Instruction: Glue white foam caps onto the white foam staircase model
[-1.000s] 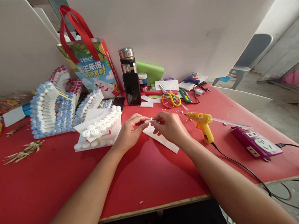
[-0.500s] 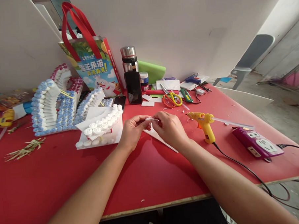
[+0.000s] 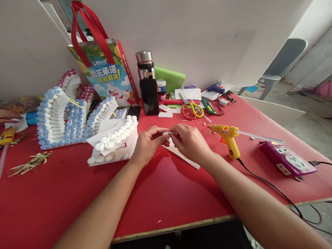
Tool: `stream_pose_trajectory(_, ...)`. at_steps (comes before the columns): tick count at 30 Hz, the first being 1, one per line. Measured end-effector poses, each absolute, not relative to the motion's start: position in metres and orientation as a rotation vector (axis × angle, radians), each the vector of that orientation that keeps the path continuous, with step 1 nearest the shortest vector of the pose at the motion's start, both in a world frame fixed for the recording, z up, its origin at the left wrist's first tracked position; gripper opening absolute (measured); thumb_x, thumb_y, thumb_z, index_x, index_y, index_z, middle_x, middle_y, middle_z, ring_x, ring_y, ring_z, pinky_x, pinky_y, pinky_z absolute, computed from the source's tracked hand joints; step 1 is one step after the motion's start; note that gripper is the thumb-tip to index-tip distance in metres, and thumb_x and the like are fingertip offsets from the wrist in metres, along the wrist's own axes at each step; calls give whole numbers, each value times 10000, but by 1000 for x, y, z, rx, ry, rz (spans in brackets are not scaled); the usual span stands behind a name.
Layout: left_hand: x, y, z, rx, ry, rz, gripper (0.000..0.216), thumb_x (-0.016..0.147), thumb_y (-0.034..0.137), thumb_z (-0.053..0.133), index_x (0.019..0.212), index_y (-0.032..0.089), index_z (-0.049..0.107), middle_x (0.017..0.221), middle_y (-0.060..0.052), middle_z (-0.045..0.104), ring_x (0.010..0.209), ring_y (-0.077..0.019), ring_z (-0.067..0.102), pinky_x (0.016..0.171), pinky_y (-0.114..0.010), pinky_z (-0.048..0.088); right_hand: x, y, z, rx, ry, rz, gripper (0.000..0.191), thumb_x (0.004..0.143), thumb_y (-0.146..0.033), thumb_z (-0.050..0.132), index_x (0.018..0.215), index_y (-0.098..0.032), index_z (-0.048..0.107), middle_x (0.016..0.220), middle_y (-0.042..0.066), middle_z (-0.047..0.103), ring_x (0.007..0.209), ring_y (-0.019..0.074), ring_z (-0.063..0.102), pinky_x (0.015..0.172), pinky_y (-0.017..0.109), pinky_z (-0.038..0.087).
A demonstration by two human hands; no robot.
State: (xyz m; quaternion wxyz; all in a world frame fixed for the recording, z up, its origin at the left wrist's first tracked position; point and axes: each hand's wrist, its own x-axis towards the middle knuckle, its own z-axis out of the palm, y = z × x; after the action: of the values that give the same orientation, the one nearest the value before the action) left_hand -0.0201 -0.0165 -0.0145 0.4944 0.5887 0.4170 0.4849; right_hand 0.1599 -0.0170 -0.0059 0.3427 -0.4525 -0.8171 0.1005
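My left hand (image 3: 148,146) and my right hand (image 3: 193,142) meet over the middle of the red table (image 3: 163,198). Between their pinched fingertips is one end of a white paper strip (image 3: 184,155), bunched into a small roll. The rest of the strip trails down under my right hand toward the front right. To the left of my left hand stands a white piece with rows of rolled white paper roses (image 3: 109,145). A yellow glue gun (image 3: 228,138) with a clear glue stick lies to the right of my right hand.
Blue-and-white rolled-flower structures (image 3: 52,122) stand at left, before a shopping bag (image 3: 106,74). Behind my hands are a phone (image 3: 149,97), a steel flask (image 3: 144,57) and scissors (image 3: 192,110). A purple power strip (image 3: 287,157) sits right. Another person's hand (image 3: 2,116) is at far left.
My hands keep nearly the same pinch on the paper strip. The view has shifted slightly, and another person's hand has come in at the far left by a second yellow glue gun.
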Motion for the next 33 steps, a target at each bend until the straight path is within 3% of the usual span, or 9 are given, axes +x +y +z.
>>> stream_pose_trajectory(9,-17,-17,-18,1490,1070,1216,258,814,401,766,919,171,711,715,0,656,643,-135,630,683,-276,529,158,-18,-5,-1169,-2126,277,141,954,-192,509,910,-157,639,781,56,698,625,157,598,613,270,363)
stream_pose_trajectory(19,-19,-16,-20,1487,1025,1252,290,748,396,822,898,176,705,831,-19,674,723,-145,627,707,-283,530,158,-20,-5,-1152,-2105,272,174,955,-206,493,898,-159,651,761,55,706,593,151,598,595,263,380)
stream_pose_trajectory(27,-15,-17,-15,1339,1003,1293,329,648,379,892,830,167,718,782,-14,678,678,-136,615,669,-279,524,158,-23,-2,-1121,-2096,269,181,955,-210,487,880,-170,646,789,64,716,593,144,603,585,254,379)
stream_pose_trajectory(33,-19,-13,-18,1335,991,1188,315,694,379,864,917,178,772,815,-16,678,680,-134,615,718,-301,525,160,-19,-4,-1150,-2069,430,125,916,-176,540,862,-173,652,738,41,708,587,137,612,599,252,412)
